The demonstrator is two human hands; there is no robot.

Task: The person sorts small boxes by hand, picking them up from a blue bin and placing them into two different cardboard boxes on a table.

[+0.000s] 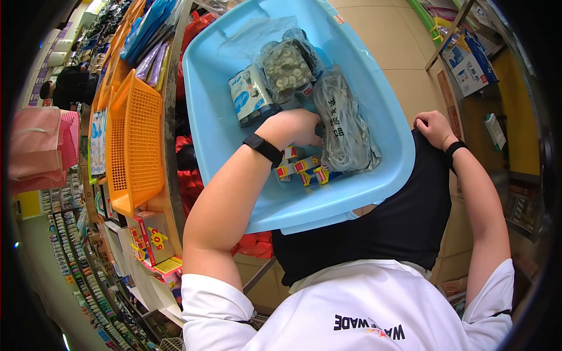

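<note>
A light blue plastic tub [383, 105] is in front of me. My left hand [295, 127] reaches down into it with the fingers curled; what they hold, if anything, is hidden. Just below that hand lie several small yellow-and-red boxes [307, 167]. Right beside the fingers is a clear bag of pale looped strips [345, 128], with dark printed characters. Farther up the tub are a clear bag of small round translucent pieces [287, 67] and a white-and-blue printed pack [249, 93]. My right hand [434, 130] rests on my black-clothed leg, fingers curled in, holding nothing.
Left of the tub runs a shelf with an orange perforated basket [136, 146], packaged goods and a red-and-yellow display box [153, 237]. Red plastic bags [187, 181] are squeezed beside the tub. On the right stands a metal-framed shelf with a white-and-blue box [465, 70].
</note>
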